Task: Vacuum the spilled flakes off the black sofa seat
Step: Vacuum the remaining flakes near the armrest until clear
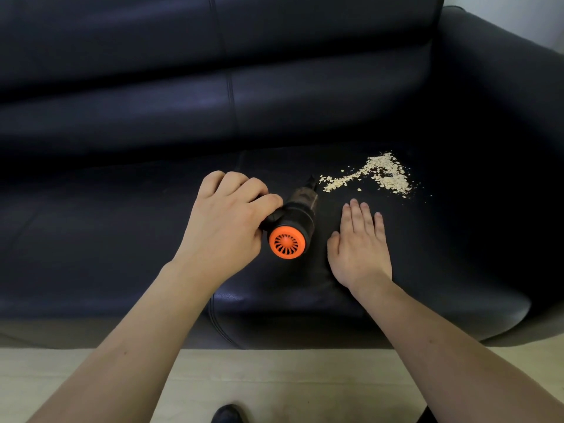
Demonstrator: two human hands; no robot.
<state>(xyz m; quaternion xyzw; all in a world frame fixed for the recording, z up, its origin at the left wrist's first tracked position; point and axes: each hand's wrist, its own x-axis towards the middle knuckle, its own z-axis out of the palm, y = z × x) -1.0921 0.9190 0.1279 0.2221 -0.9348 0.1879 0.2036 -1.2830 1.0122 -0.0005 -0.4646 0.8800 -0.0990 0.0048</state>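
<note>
A small black handheld vacuum (295, 220) with an orange vented rear cap lies low over the black sofa seat (122, 239). My left hand (227, 219) grips its handle, fingers curled round it. The vacuum's narrow nozzle points up and right, its tip just short of the left end of a pale patch of spilled flakes (377, 175). The flakes spread in a streak and a denser heap on the right seat cushion. My right hand (360, 245) rests flat on the seat, fingers straight, just right of the vacuum and below the flakes.
The sofa backrest (213, 87) rises behind the seat and a padded armrest (503, 102) closes the right side. A seam (213, 303) divides the two seat cushions. Light flooring (274, 380) lies below the seat's front edge, with a dark shoe (227, 414).
</note>
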